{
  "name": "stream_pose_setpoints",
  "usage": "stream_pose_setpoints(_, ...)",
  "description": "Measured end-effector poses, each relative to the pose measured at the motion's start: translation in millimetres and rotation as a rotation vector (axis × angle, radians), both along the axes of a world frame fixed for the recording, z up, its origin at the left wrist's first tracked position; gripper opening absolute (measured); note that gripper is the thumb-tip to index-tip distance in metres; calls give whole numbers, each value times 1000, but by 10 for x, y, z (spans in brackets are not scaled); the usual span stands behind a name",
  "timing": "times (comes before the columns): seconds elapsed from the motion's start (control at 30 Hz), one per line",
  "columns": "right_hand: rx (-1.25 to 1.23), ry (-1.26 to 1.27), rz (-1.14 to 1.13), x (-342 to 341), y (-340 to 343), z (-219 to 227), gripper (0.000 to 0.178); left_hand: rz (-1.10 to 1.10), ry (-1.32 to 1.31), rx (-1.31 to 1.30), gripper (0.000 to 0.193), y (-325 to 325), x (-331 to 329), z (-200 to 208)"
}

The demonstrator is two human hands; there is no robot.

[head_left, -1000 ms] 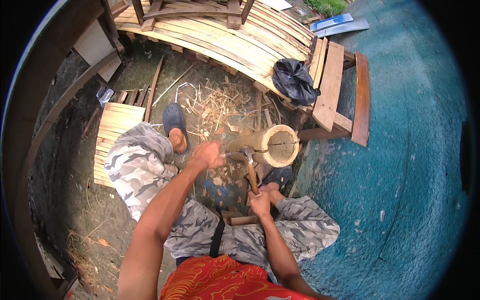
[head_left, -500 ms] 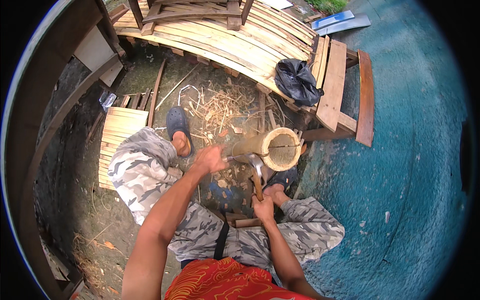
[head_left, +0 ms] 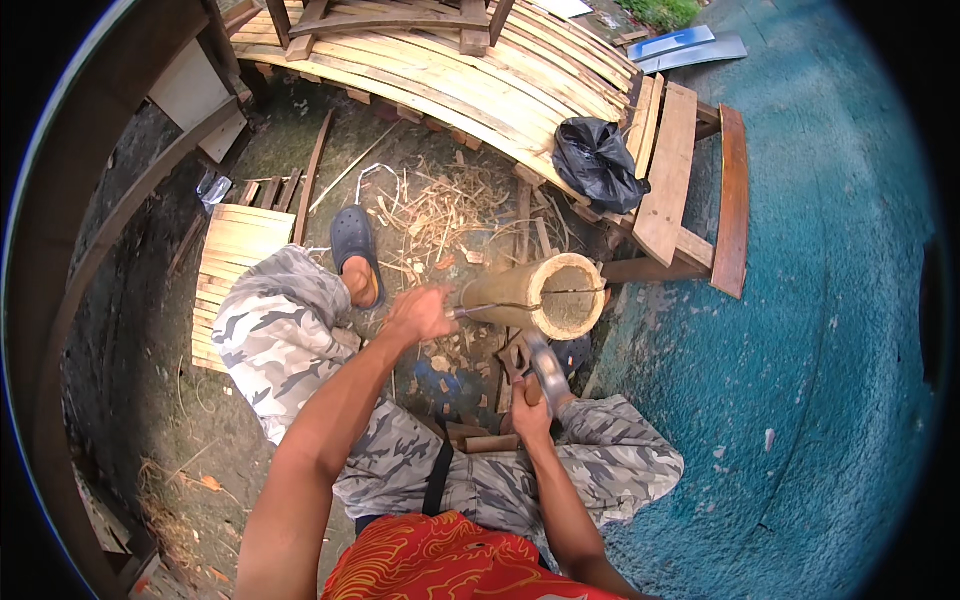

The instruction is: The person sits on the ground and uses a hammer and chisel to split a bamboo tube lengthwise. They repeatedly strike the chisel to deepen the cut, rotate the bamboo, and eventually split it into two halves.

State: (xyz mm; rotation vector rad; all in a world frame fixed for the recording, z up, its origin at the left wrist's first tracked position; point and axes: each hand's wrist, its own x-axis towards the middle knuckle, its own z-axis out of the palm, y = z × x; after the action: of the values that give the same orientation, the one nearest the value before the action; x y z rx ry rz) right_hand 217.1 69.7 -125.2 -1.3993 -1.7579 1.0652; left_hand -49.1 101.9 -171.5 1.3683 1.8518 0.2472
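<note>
A thick, pale bamboo tube (head_left: 490,292) stands between my feet, its round open end toward me. My left hand (head_left: 422,311) is closed around the grip of a thin, dark metal blade (head_left: 492,309), seen nearly edge-on. The blade reaches from that hand to the tube, and a dark line continues across the tube's mouth. My right hand (head_left: 530,410) grips the wooden handle of a hammer (head_left: 547,372). Its metal head, smeared by motion, is below the tube's rim and apart from the blade.
Wood shavings (head_left: 460,210) litter the ground beyond the tube. A slatted bamboo platform (head_left: 440,85) spans the far side, with a black plastic bag (head_left: 598,165) on its right end. A smaller slatted panel (head_left: 235,250) lies left of my leg. The blue wall (head_left: 790,380) rises at right.
The hammer has moved from beside the blade at the tube down toward my body, and its head is now blurred. My left hand and the tube have hardly moved.
</note>
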Motion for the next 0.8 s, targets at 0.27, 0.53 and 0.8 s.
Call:
stream_pose_setpoints(0.27, -157, -139, 15, -62, 93, 274, 27, -56, 81, 106, 75, -35, -26, -214)
stream_pose_setpoints(0.53, -234, -286, 16, 38, -41, -295, 19, -14, 51, 186, 72, -111, 11, -270)
stream_pose_setpoints(0.8, -58, -121, 66, 146, 3, 164, 30, -14, 57, 30, 78, -147, -34, -443)
